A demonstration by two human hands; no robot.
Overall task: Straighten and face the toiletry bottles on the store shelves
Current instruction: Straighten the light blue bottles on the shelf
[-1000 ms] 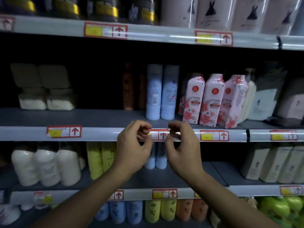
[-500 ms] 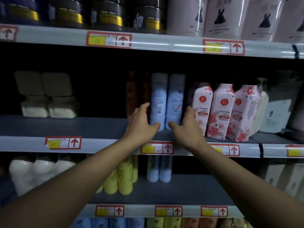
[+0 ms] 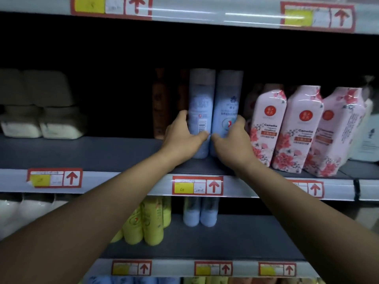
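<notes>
The two pale blue bottles [image 3: 215, 111] stand side by side on the middle shelf [image 3: 102, 152], left hand [image 3: 182, 138] and right hand [image 3: 231, 138] each wrapped round one, so a sloppy twist could tip the leaning pink conditioner bottles [image 3: 287, 128] just right of the right hand.

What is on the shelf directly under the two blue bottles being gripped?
Under the blue bottles, two similar pale blue bottles stand beside yellow bottles. Their tops are hidden by the shelf edge; anything behind them is lost in the dark.
</notes>
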